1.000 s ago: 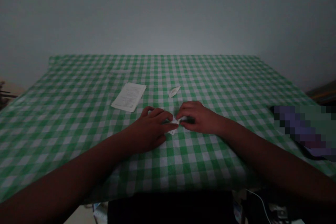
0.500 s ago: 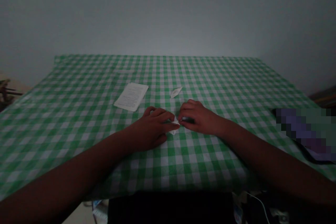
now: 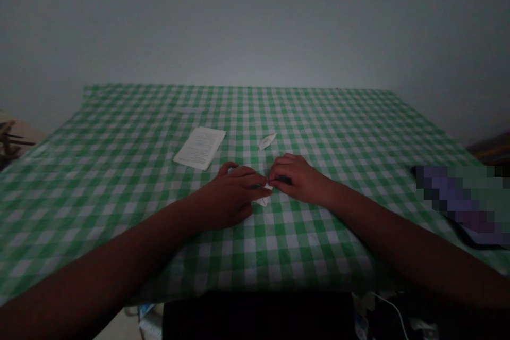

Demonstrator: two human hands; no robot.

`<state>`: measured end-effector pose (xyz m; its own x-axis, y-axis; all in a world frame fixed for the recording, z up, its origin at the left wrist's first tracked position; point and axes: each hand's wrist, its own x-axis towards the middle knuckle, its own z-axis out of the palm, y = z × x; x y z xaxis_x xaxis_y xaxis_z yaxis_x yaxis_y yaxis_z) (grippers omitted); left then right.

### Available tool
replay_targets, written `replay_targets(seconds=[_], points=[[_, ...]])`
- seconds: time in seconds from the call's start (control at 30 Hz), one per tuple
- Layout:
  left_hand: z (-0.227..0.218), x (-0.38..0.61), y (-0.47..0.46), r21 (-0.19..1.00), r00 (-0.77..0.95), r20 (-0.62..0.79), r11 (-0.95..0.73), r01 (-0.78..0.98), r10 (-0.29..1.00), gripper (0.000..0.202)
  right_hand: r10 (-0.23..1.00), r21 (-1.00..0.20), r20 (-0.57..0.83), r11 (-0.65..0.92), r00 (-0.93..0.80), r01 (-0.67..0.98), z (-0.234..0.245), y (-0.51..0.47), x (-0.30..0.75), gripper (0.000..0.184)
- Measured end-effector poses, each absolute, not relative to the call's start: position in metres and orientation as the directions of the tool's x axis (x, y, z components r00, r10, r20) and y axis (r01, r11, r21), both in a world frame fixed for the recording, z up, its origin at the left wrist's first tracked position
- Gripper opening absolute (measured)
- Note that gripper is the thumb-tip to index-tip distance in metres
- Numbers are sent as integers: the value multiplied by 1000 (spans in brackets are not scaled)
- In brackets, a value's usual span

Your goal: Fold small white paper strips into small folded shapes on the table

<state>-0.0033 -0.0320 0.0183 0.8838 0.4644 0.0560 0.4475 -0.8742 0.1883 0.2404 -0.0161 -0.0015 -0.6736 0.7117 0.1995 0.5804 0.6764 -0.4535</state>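
A small piece of folded white paper (image 3: pixel 262 202) lies on the tablecloth, mostly covered by my fingers. My left hand (image 3: pixel 233 196) holds it down from the left, its index and middle fingers reaching across the top and the thumb tucked lower. From the right, my right hand (image 3: pixel 297 177) pinches the upper right edge of the paper between thumb and curled fingers. The fingertips of both hands nearly touch. Beyond them lies another small folded paper piece (image 3: pixel 267 141), pointed at both ends.
A short stack of printed sheets (image 3: pixel 200 147) lies left of centre. On the right, a dark-edged flat thing with a blurred-out surface (image 3: pixel 458 202) rests near the table edge. The green checked tablecloth (image 3: pixel 279 255) covers the table, which meets a plain wall (image 3: pixel 255 21).
My right hand has shifted slightly left, closer to my left fingertips, and its fingers have closed more on the paper's edge. My left hand stays almost in place.
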Motion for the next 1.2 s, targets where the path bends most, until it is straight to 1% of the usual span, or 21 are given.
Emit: replay_targets(seconds=[0.23,0.33,0.5,0.63,0.8,0.93,1.07,1.2], points=[[26,0,-35,170,870,33,-861,480,492,54,780,-475,187,604,-597,640,-5,-17,239,4],[27,1,-36,148,868,43,-862,485,495,53,778,-485,199,606,-596,630,-5,-16,240,2],[24,0,-37,133,864,59,-862,490,500,53,746,-516,247,641,-618,568,-7,-14,241,13],[24,1,-37,138,862,53,-858,494,505,51,782,-507,233,605,-577,614,-8,-15,238,8],[25,1,-38,139,858,65,-856,498,510,52,806,-485,218,579,-550,655,-7,-16,234,12],[25,0,-38,140,867,57,-864,483,494,50,800,-471,237,591,-552,654,-6,-15,232,11],[24,0,-37,130,868,52,-866,483,493,50,800,-480,247,591,-547,648,-6,-11,230,8],[22,-1,-36,129,868,57,-865,484,494,50,795,-500,247,594,-554,630,-5,-8,232,9]])
